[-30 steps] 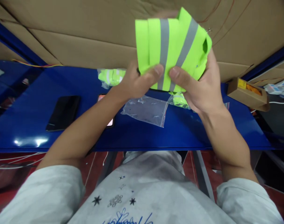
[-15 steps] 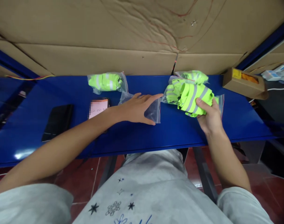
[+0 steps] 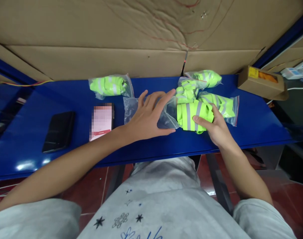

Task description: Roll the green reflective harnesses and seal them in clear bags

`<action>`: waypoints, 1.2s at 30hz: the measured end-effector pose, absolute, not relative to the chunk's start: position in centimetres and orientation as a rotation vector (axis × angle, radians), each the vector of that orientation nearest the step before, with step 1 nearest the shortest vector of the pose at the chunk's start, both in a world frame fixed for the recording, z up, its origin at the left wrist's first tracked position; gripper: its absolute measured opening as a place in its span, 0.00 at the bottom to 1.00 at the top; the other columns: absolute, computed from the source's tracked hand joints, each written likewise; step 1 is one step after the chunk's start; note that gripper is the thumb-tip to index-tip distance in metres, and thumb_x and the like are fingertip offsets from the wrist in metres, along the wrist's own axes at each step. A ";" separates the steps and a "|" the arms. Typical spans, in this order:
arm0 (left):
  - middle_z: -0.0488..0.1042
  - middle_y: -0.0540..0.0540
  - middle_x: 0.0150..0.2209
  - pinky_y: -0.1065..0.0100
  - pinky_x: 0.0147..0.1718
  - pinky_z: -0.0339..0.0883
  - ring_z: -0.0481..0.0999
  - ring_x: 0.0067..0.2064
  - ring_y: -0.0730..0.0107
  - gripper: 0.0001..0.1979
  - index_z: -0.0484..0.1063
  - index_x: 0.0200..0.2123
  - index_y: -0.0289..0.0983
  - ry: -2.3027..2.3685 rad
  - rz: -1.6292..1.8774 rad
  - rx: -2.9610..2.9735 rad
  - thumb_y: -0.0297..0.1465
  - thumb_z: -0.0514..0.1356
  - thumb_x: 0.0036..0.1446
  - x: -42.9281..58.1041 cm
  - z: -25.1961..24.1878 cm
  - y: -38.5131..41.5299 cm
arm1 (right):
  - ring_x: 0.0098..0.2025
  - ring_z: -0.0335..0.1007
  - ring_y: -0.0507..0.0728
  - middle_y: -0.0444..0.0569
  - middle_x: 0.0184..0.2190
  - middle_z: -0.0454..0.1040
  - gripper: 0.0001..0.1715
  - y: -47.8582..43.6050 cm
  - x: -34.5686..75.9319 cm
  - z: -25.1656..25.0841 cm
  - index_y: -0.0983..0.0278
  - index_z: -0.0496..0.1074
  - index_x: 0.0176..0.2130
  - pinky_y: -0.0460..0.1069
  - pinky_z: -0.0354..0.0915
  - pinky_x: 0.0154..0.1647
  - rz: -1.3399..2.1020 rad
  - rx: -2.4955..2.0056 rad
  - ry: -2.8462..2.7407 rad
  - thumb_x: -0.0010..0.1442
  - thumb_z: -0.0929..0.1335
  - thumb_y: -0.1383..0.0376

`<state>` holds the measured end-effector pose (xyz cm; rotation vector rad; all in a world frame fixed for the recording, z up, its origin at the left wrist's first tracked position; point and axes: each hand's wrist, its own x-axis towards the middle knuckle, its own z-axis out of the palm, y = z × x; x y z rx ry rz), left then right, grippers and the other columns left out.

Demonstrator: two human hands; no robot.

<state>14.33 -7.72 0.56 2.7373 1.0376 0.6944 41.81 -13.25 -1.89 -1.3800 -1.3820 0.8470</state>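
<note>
My right hand [image 3: 216, 127] grips a folded neon-yellow vest [image 3: 192, 116] with grey reflective stripes. The vest's left end is at the mouth of a clear zip bag [image 3: 130, 108] lying on the blue table [image 3: 151, 151]. Over that bag, my left hand [image 3: 149, 116] has its fingers spread wide; its palm covers the bag's middle. Bagged yellow vests lie behind and beside the held one: one at the back [image 3: 208, 78], one nearer [image 3: 186, 91] and one to the right [image 3: 219, 103].
Another bagged vest [image 3: 109, 85] lies at the back left. A lit phone [image 3: 103, 121] and a black wallet-like item [image 3: 59, 131] rest at the left. A cardboard box [image 3: 261, 83] stands at the back right, before a cardboard wall [image 3: 91, 61].
My right hand has brought the folded vest left and nearer, up to the clear bag's mouth. The bagged vest at the right now shows more. My left hand's fingers are spread wider.
</note>
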 end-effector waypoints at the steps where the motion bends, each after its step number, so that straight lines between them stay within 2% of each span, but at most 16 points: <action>1: 0.64 0.30 0.72 0.29 0.77 0.40 0.63 0.75 0.32 0.64 0.42 0.82 0.43 1.027 0.678 2.755 0.44 0.77 0.53 14.3 0.4 -7.7 | 0.51 0.80 0.68 0.49 0.50 0.81 0.32 -13.5 42.0 -1.6 0.55 0.71 0.54 0.64 0.79 0.51 0.805 -1.425 -1.450 0.58 0.80 0.45; 3: 0.65 0.29 0.72 0.28 0.77 0.38 0.64 0.74 0.32 0.65 0.43 0.82 0.41 0.999 0.625 2.813 0.45 0.78 0.52 14.5 0.1 -7.7 | 0.48 0.78 0.67 0.49 0.48 0.80 0.31 -14.0 42.1 -0.5 0.56 0.72 0.52 0.62 0.77 0.49 0.731 -1.507 -1.553 0.57 0.81 0.48; 7: 0.64 0.26 0.72 0.28 0.77 0.38 0.64 0.73 0.29 0.65 0.46 0.82 0.38 0.983 0.590 2.856 0.47 0.78 0.52 15.3 -0.3 -8.1 | 0.52 0.75 0.68 0.51 0.53 0.78 0.30 -14.8 41.4 1.8 0.55 0.74 0.54 0.60 0.75 0.48 0.472 -1.528 -1.693 0.57 0.80 0.52; 10: 0.64 0.28 0.73 0.30 0.78 0.38 0.65 0.73 0.30 0.64 0.45 0.82 0.40 0.970 0.635 2.838 0.48 0.77 0.53 15.8 -0.3 -8.4 | 0.48 0.76 0.67 0.50 0.48 0.79 0.30 -14.2 41.1 2.5 0.55 0.73 0.53 0.60 0.75 0.47 0.537 -1.534 -1.757 0.57 0.80 0.50; 13: 0.65 0.30 0.73 0.32 0.78 0.36 0.66 0.73 0.32 0.62 0.44 0.83 0.42 0.950 0.650 2.848 0.47 0.76 0.55 16.1 -0.5 -8.6 | 0.53 0.75 0.69 0.50 0.52 0.78 0.31 -13.3 41.2 2.6 0.56 0.73 0.55 0.61 0.75 0.51 0.649 -1.534 -1.814 0.58 0.80 0.49; 17: 0.62 0.28 0.75 0.36 0.74 0.52 0.63 0.74 0.31 0.68 0.41 0.83 0.40 0.970 0.672 2.771 0.47 0.78 0.51 16.1 -1.2 -8.3 | 0.64 0.71 0.69 0.50 0.61 0.75 0.34 -13.0 41.1 2.7 0.55 0.70 0.59 0.60 0.74 0.60 0.748 -1.384 -1.855 0.60 0.79 0.48; 19: 0.62 0.28 0.74 0.38 0.72 0.55 0.64 0.74 0.32 0.69 0.40 0.83 0.39 0.954 0.669 2.734 0.47 0.78 0.51 16.2 -1.5 -8.2 | 0.66 0.70 0.70 0.50 0.62 0.73 0.36 -12.9 41.0 2.7 0.54 0.69 0.61 0.61 0.73 0.63 0.760 -1.336 -1.885 0.61 0.79 0.48; 24: 0.63 0.25 0.73 0.39 0.71 0.55 0.67 0.71 0.32 0.67 0.41 0.82 0.36 1.089 0.703 2.715 0.44 0.78 0.53 16.8 -1.3 -8.5 | 0.57 0.74 0.70 0.52 0.52 0.76 0.34 -11.9 40.0 1.6 0.54 0.70 0.57 0.67 0.74 0.60 0.553 -1.393 -1.745 0.60 0.79 0.44; 28: 0.64 0.24 0.73 0.39 0.71 0.55 0.67 0.71 0.32 0.60 0.41 0.82 0.36 1.215 0.682 2.728 0.43 0.74 0.60 17.0 -1.0 -8.8 | 0.53 0.76 0.68 0.51 0.50 0.76 0.34 -10.8 39.0 0.1 0.54 0.68 0.57 0.65 0.77 0.55 0.666 -1.373 -1.645 0.62 0.77 0.41; 30: 0.64 0.24 0.73 0.38 0.70 0.56 0.67 0.71 0.31 0.59 0.43 0.82 0.37 1.225 0.650 2.738 0.43 0.74 0.60 17.0 -1.1 -8.8 | 0.52 0.77 0.67 0.51 0.49 0.76 0.35 -10.6 38.8 -0.3 0.54 0.68 0.56 0.64 0.78 0.54 0.694 -1.390 -1.636 0.62 0.77 0.40; 33: 0.67 0.25 0.71 0.40 0.68 0.62 0.70 0.69 0.30 0.62 0.43 0.82 0.38 1.221 0.653 2.695 0.43 0.77 0.56 17.0 -1.2 -8.6 | 0.51 0.77 0.67 0.52 0.48 0.77 0.35 -10.6 38.6 -0.5 0.55 0.68 0.55 0.65 0.77 0.55 0.670 -1.401 -1.638 0.61 0.78 0.39; 36: 0.68 0.27 0.68 0.45 0.61 0.71 0.74 0.65 0.34 0.67 0.38 0.82 0.39 1.243 0.710 2.579 0.45 0.79 0.55 17.3 -0.7 -8.1 | 0.56 0.77 0.68 0.53 0.52 0.77 0.34 -10.6 38.5 -0.2 0.55 0.67 0.56 0.64 0.76 0.58 0.602 -1.303 -1.626 0.64 0.76 0.39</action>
